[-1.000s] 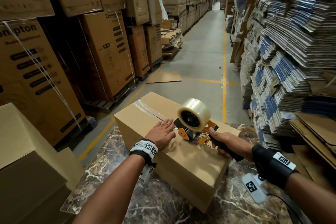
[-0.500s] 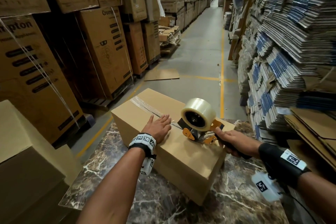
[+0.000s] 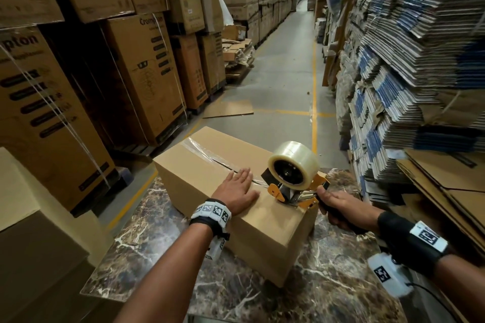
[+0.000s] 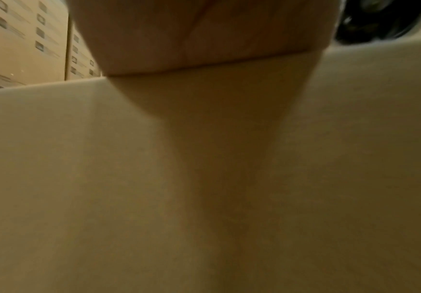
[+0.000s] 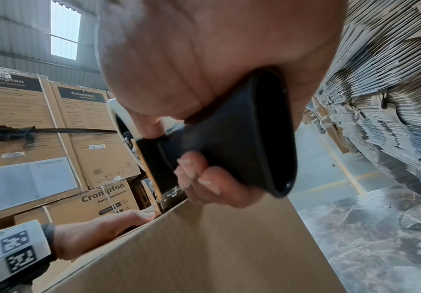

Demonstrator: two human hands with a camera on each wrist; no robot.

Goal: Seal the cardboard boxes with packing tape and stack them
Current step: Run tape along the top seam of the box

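At the lower centre of the head view, a plain brown cardboard box (image 3: pixel 236 199) lies on a dark brown marble-patterned counter (image 3: pixel 328 283), its long side running from the upper left toward the lower right of the frame. A strip of clear packing tape (image 3: pixel 207 151) covers the far part of the top seam, reaching down over the far end of the box.

The left hand (image 3: pixel 236 189) lies flat on the box top, palm down, fingers (image 3: pixel 242 174) straight and together with their tips at the seam. In the left wrist view the palm (image 4: pixel 204 33) presses against the pale cardboard (image 4: pixel 104 178), which fills nearly the whole picture.

The right hand (image 3: pixel 341 208) grips the black handle (image 5: pixel 242 142) of an orange and black tape dispenser (image 3: pixel 294 191), its fingers (image 5: pixel 199 178) curled fully round the handle, as the right wrist view shows. The dispenser sits on the near right part of the box top, at the seam, just beside the left hand's fingertips. A roll of clear tape (image 3: pixel 295 165) stands on top of it.

Tall printed brown cartons (image 3: pixel 147 73) are stacked along the left of the frame, and bundles of flattened cardboard (image 3: pixel 406 60) are piled at the right. A loose sheet of cardboard (image 3: pixel 231 110) lies on the grey floor (image 3: pixel 283 73) of the aisle between them.
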